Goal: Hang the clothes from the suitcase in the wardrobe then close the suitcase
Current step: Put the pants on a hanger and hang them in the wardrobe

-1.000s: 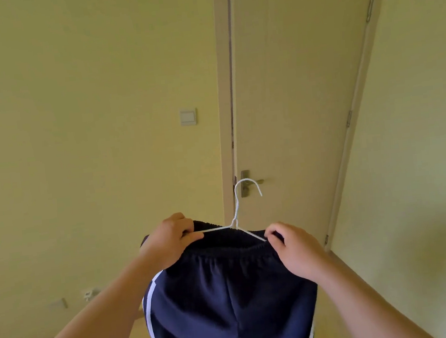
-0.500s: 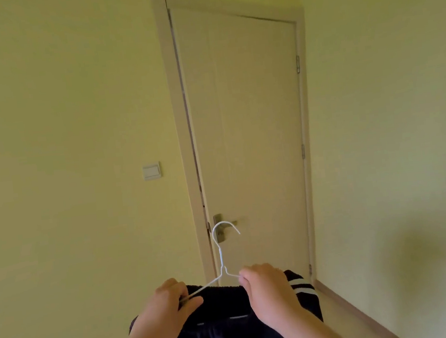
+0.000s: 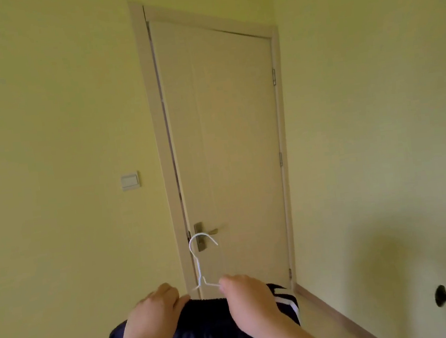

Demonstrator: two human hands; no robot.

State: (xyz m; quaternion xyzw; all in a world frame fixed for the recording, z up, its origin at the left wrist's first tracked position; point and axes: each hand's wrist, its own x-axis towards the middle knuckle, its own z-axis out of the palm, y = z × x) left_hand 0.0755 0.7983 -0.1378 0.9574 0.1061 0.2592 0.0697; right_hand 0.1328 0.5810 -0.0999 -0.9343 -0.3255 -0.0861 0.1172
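Navy garment (image 3: 206,335) (white-striped) apparently draped over white hanger (image 3: 197,265).

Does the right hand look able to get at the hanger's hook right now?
Probably yes: the hook stands bare just above the right hand, nothing between. That hand pinches the hanger's shoulder wire, so it must let go first.

Navy shorts (image 3: 206,335) w/ white stripes, white hanger (image 3: 199,265).

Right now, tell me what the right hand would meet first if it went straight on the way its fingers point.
The right hand pinches the white hanger, so past that wire it would likely reach the closed door near its handle; the gap between looks free, though depth is unclear.
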